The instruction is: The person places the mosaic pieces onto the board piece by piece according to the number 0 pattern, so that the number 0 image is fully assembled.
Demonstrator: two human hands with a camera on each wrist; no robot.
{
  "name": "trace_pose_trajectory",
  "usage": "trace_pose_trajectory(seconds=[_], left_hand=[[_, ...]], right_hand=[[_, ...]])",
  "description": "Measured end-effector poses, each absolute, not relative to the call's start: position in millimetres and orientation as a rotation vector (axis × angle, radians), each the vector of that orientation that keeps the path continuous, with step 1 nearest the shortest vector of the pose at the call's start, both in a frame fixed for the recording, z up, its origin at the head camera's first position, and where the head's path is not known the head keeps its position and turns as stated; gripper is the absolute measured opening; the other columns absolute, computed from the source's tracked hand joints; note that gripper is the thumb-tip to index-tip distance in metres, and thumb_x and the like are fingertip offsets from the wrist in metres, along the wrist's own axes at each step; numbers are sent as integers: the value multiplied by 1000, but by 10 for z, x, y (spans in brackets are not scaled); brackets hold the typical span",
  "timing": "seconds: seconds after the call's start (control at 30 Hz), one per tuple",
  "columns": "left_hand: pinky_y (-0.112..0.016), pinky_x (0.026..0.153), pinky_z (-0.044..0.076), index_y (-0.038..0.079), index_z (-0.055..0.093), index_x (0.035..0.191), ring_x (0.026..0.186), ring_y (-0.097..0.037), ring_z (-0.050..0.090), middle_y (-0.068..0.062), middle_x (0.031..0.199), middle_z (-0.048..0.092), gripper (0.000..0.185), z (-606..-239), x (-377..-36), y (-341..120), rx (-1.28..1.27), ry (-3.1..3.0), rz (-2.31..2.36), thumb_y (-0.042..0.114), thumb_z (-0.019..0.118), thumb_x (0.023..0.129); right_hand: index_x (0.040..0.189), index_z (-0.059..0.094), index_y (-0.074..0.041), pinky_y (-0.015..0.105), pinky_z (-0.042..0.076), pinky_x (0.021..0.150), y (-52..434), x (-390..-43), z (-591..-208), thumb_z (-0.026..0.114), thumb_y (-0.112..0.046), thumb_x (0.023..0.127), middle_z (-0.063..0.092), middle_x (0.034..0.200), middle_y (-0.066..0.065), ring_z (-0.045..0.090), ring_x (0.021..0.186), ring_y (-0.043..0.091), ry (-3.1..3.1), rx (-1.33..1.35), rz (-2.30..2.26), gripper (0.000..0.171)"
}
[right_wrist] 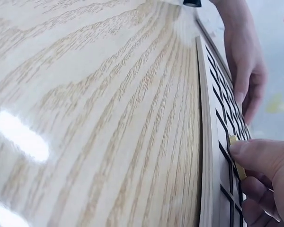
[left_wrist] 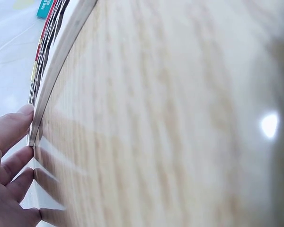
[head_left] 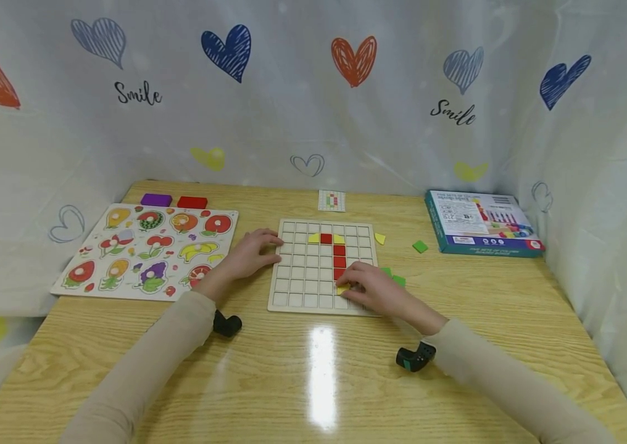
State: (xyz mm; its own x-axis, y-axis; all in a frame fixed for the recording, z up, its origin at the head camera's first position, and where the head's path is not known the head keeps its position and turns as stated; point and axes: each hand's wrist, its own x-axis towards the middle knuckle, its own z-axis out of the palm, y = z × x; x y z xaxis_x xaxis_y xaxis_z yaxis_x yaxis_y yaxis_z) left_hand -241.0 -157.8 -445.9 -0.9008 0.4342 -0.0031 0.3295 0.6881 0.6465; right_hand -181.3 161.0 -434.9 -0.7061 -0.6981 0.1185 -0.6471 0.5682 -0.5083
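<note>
Yellow tile (head_left: 343, 288) is held in a narrow pinch between the thumb and fingers of a person's right hand (head_left: 377, 288), low on a wooden grid board (head_left: 291, 287). In the head view, it is seen just on the near side of the lowest red square (head_left: 339, 274), roughly in line with the column of red above; that alignment is judged to be what the move turns on. Its outline is partly covered by the fingers (neither its long axis nor whether it is seated in a cell can be told). The board's left edge is touched by the left hand (head_left: 249, 254), its fingers loosely bent, nothing gripped. The tile is thus matched with the right hand as the nearer, the left being well apart.
</note>
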Motion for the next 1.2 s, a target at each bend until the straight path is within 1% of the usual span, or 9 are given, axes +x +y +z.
trace_pose_trajectory(seconds=[0.2,0.43,0.67,1.2], left_hand=[[-58,117,5,4,63,128,138,-36,34,-19,143,46,38,-4460,-2408,-1581,630,2737,1009,19,67,94],[-57,118,5,4,63,128,139,-36,34,-19,143,46,37,-4453,-2409,-1576,625,2732,1011,19,67,94],[-58,117,5,3,63,127,138,-36,35,-19,143,46,37,-4457,-2408,-1577,636,2735,1012,19,67,94],[-58,117,4,3,63,128,139,-36,33,-20,144,45,37,-4449,-2405,-1583,631,2725,1023,19,67,94]], right_hand=[[106,73,-11,31,52,81,1614,-1822,-4348,68,-10,92,64,107,0,60,97,14,2714,-1199,-795,15],[105,75,-12,32,52,83,1612,-1837,-4347,69,-8,91,64,106,-1,60,97,14,2720,-1259,-773,15],[102,74,-12,33,52,87,1595,-1832,-4321,69,-6,91,66,106,-1,61,100,15,2714,-1273,-769,14],[104,73,-12,32,52,85,1564,-1844,-4343,69,-11,92,65,107,-1,61,98,14,2720,-1197,-773,13]])
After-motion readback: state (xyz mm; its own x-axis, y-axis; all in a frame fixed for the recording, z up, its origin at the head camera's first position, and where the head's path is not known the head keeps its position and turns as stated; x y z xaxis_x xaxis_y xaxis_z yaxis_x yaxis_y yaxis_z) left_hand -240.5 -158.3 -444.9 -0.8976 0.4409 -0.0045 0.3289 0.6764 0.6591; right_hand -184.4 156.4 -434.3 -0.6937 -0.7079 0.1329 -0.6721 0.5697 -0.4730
